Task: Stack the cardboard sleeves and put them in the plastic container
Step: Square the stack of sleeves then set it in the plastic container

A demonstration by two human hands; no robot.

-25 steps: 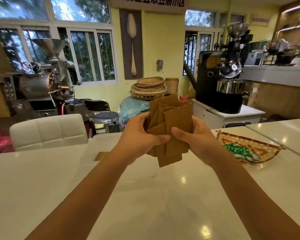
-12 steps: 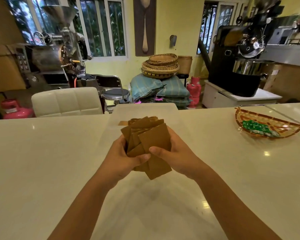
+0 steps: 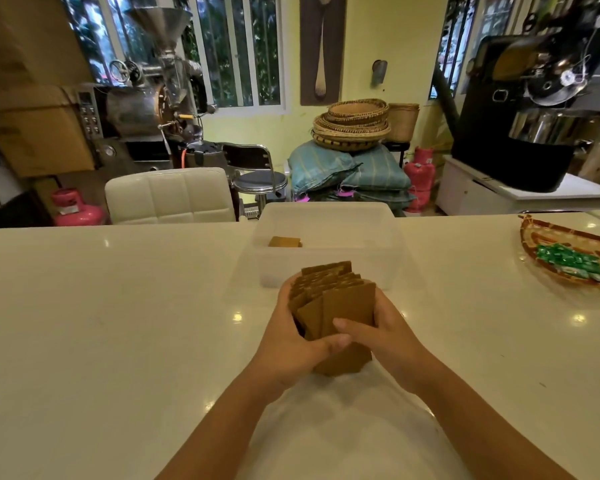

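A bundle of flat brown cardboard sleeves [image 3: 340, 301] stands on end on the white table, fanned unevenly at the top. My left hand [image 3: 293, 344] wraps its left side and my right hand [image 3: 383, 336] presses its right side, thumbs meeting in front. Just behind the bundle sits a translucent plastic container [image 3: 388, 251], open at the top. One more cardboard sleeve [image 3: 284, 241] lies inside it near the left wall.
A woven tray [image 3: 548, 233] with green packets rests on the white table [image 3: 118, 323] at the right. Behind the table are a white padded chair [image 3: 170, 195], a metal stool, sacks, baskets and roasting machines.
Both hands have lowered the sleeve bundle from chest height down onto the table and squared it tighter. The view has tilted down, bringing the container into sight.
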